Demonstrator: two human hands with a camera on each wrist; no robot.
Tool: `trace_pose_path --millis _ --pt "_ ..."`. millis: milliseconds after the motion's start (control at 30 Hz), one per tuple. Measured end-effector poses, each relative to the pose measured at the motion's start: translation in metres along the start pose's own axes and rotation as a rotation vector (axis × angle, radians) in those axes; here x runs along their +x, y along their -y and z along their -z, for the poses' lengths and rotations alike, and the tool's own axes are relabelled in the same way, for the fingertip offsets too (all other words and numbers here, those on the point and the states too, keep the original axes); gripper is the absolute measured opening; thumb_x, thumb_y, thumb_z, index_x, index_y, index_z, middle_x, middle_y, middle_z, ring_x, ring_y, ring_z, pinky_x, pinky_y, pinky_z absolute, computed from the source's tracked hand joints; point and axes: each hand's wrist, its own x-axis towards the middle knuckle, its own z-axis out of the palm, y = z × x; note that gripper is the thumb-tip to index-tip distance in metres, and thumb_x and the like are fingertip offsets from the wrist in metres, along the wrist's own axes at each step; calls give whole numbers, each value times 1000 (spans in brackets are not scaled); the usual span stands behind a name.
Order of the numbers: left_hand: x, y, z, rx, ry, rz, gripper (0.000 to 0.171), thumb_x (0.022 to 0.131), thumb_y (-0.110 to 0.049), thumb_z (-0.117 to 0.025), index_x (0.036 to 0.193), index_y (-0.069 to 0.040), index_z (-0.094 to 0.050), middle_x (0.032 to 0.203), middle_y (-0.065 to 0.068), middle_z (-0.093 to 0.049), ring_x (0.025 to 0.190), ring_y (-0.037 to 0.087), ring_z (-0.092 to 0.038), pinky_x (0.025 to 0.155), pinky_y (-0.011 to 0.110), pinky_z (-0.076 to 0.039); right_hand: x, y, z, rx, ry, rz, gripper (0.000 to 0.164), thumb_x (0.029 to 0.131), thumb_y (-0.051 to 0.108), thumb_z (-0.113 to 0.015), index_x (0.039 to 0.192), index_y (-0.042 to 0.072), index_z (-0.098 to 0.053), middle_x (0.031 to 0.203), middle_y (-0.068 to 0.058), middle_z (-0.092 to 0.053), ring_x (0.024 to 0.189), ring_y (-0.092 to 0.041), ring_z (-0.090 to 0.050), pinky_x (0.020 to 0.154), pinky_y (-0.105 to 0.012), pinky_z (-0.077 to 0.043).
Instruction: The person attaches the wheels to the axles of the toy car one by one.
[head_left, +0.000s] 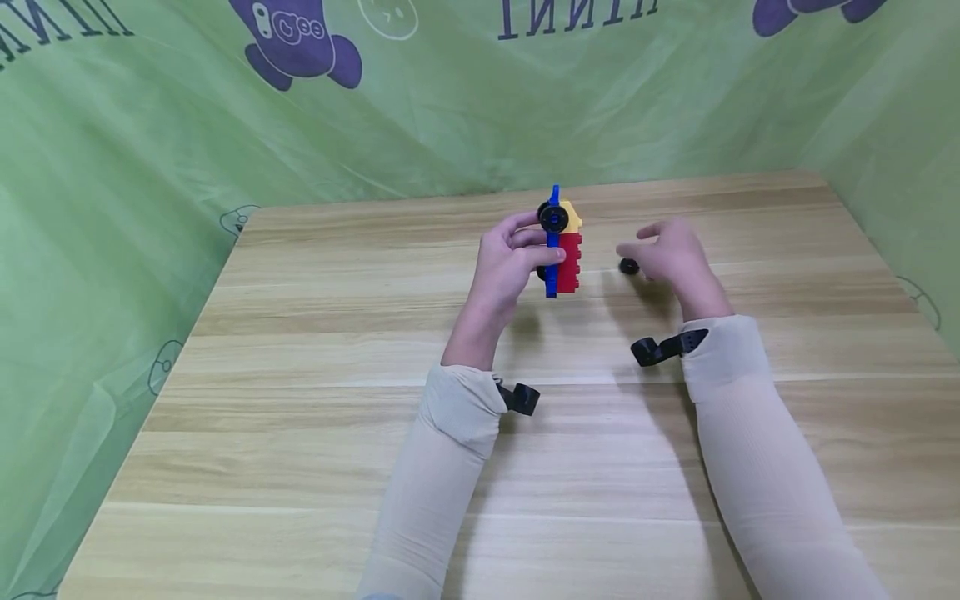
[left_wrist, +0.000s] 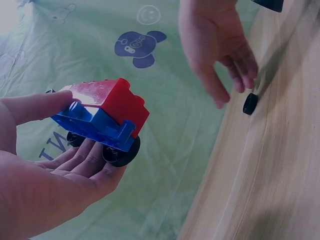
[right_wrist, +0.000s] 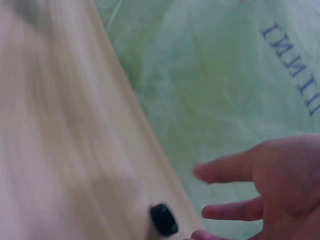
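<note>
My left hand (head_left: 504,262) holds a toy car of building blocks above the table, thumb on its side and fingers beneath. The car has a blue base (left_wrist: 92,122), a red block (head_left: 570,262) and a yellow block (head_left: 572,218). Black wheels (left_wrist: 121,152) show on its underside; the hand covers part of it. A loose black wheel (head_left: 628,266) lies on the table to the right of the car. Over that wheel is my right hand (head_left: 672,252), fingers apart and holding nothing; in the right wrist view the wheel (right_wrist: 164,219) lies below the fingertips.
The wooden table (head_left: 300,350) reaches back to a green curtain (head_left: 450,108) with purple printed figures. Black camera mounts (head_left: 660,348) stick out from both sleeve cuffs, on the inner side of each wrist.
</note>
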Motion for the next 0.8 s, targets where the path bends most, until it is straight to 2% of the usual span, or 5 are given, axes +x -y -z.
trace_pose_path --millis 100,200,433,600,800 --pt "1 1 -1 -3 -8 3 56 83 9 -70 135 -2 -57 115 18 -70 102 22 -67 99 33 -51 7 -9 -2 -48 39 -27 66 100 34 -58 153 1 -37 126 -27 -55 105 -36 -51 93 -49 -44" --pt "2 1 -1 -14 -10 9 56 83 9 -70 136 -2 -56 115 18 -70 102 23 -68 100 33 -51 12 -12 -4 -76 60 -2 64 99 26 -59 154 3 -36 140 -29 -48 111 -37 -46 100 -53 -41" --pt "3 2 -2 -21 12 26 58 85 10 -71 138 -3 -53 115 19 -70 105 28 -70 102 35 -52 17 -15 -6 -128 85 53 62 88 -1 -62 148 3 -47 130 -29 -53 104 -35 -50 83 -40 -44" --pt "2 2 -1 -41 25 39 60 86 10 -71 140 -5 -51 116 16 -68 110 29 -68 107 38 -49 17 -15 -8 -144 92 40 54 89 -1 -61 142 3 -53 131 -28 -52 104 -36 -48 78 -36 -42" --pt "2 1 -1 -57 59 30 59 87 9 -70 140 -5 -50 120 18 -66 116 28 -66 108 37 -47 18 -15 -10 -149 79 23 47 92 4 -64 138 4 -58 137 -30 -48 111 -40 -45 88 -44 -43"
